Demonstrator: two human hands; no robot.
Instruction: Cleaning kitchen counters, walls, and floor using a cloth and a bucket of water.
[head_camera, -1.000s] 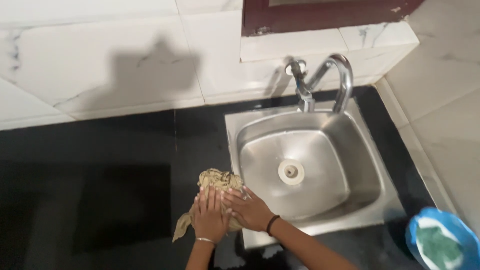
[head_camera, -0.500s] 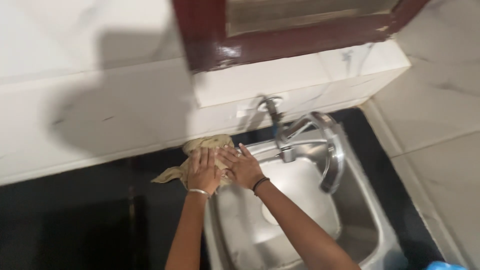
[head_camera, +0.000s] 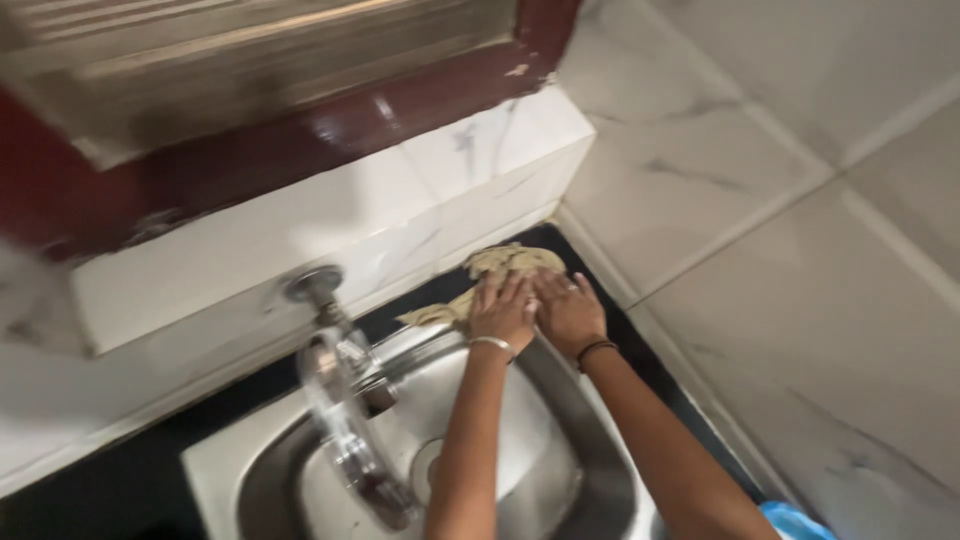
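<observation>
Both hands press flat, fingers extended, on a beige cloth (head_camera: 505, 265) lying on the black counter (head_camera: 610, 300) behind the sink (head_camera: 590, 470), in the corner by the tiled wall. The left hand (head_camera: 503, 310) and right hand (head_camera: 567, 312) lie side by side, apparently touching. The cloth protrudes beyond the fingertips. A blurred tap (head_camera: 345, 400) stands to the left.

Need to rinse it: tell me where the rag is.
The rag lies under both hands on the black counter, behind the sink, in the wall corner.
</observation>
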